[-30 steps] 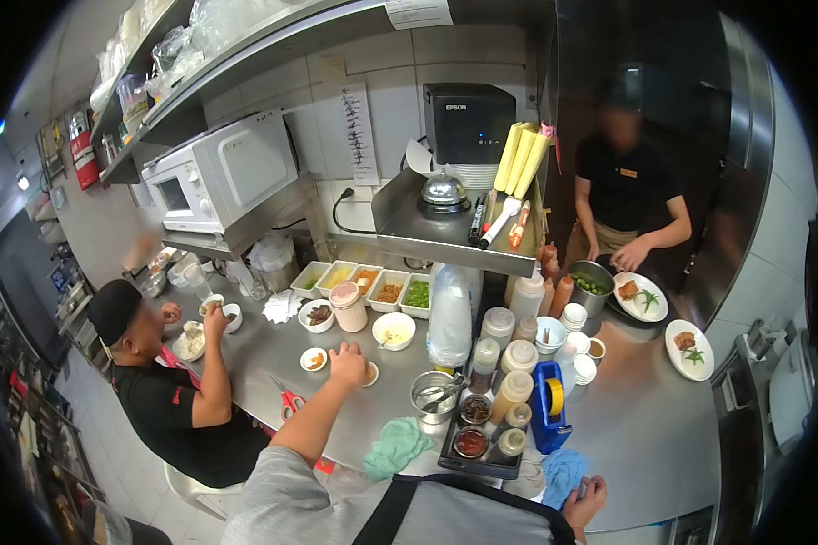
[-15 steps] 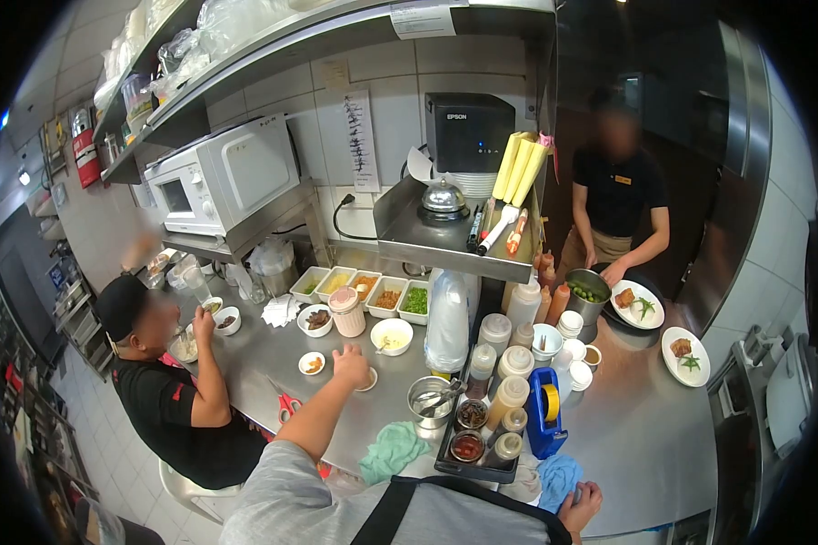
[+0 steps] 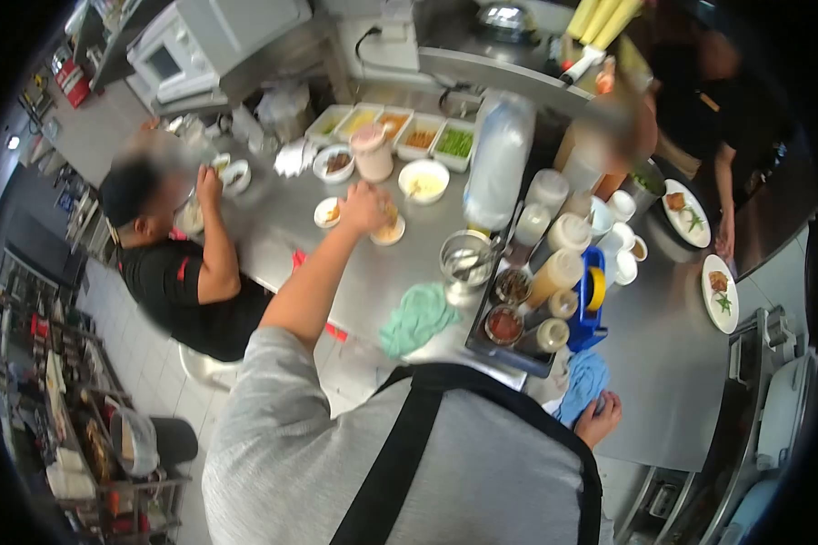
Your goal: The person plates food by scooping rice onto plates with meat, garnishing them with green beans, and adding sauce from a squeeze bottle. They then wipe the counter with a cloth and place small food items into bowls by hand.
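My left hand (image 3: 365,207) reaches over the steel counter with its fingers bent and pinched together. Right by the fingertips is a small round dish (image 3: 388,234) with yellowish-brown food, and what the fingers hold I cannot tell. A second small dish (image 3: 327,213) with orange bits sits just left of the hand. Behind it stand a white bowl (image 3: 423,182) of pale yellow food with a spoon and a lidded pinkish jar (image 3: 371,153). Down at the counter's front edge my right hand (image 3: 600,418) is closed against a crumpled blue cloth (image 3: 583,386).
White tubs (image 3: 418,138) of chopped ingredients line the back. A metal pot (image 3: 466,263), green cloth (image 3: 420,318), tray (image 3: 509,356) of bottles and blue tape dispenser (image 3: 591,304) stand nearer. One person (image 3: 168,272) sits left; another stands right by two plates (image 3: 686,213) of food.
The view has tilted downward. My left hand has shifted over the small dishes, with its fingers lower. My right hand stays by the blue cloth. The standing person's hand has left the plate.
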Demonstrator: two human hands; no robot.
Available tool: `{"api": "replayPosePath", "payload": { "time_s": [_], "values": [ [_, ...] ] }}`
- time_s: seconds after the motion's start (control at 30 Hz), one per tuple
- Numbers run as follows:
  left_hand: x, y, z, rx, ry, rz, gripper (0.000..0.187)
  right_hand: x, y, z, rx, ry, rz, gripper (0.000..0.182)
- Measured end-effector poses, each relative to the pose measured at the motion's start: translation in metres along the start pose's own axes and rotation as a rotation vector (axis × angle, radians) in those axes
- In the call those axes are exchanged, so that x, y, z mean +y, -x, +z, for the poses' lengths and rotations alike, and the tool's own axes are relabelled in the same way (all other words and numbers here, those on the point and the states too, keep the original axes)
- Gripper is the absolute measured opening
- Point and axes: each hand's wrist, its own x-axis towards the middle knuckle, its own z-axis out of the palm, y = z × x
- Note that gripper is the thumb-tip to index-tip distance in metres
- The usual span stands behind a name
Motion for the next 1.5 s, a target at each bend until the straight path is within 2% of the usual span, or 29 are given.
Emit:
{"api": "replayPosePath", "payload": {
  "time_s": [0.2, 0.5, 0.6, 0.8, 0.9, 1.23, 1.5],
  "values": [
    [-0.029, 0.02, 0.032, 0.126, 0.162, -0.08, 0.028, 0.001, 0.0, 0.003, -0.014, 0.006, 0.001, 0.026],
    [-0.031, 0.035, 0.028, 0.231, -0.018, 0.029, 0.024, 0.005, -0.001, 0.006, -0.023, 0.034, -0.024, 0.027],
    [-0.027, 0.028, 0.033, 0.224, 0.093, -0.047, 0.025, 0.005, -0.001, 0.005, -0.024, 0.042, -0.019, 0.027],
    [-0.02, 0.031, 0.034, 0.13, 0.01, -0.078, 0.026, 0.008, 0.001, 0.006, -0.013, 0.005, -0.027, 0.027],
    [-0.023, 0.029, 0.029, 0.047, -0.019, -0.066, 0.024, 0.005, -0.003, 0.008, -0.01, -0.002, -0.011, 0.026],
    [-0.017, 0.021, 0.036, 0.151, -0.247, 0.101, 0.018, 0.007, -0.001, 0.007, -0.019, 0.016, -0.014, 0.026],
    [-0.009, 0.014, 0.038, 0.089, -0.353, 0.107, 0.021, 0.009, -0.002, 0.007, -0.017, 0.043, -0.076, 0.027]
  ]
}}
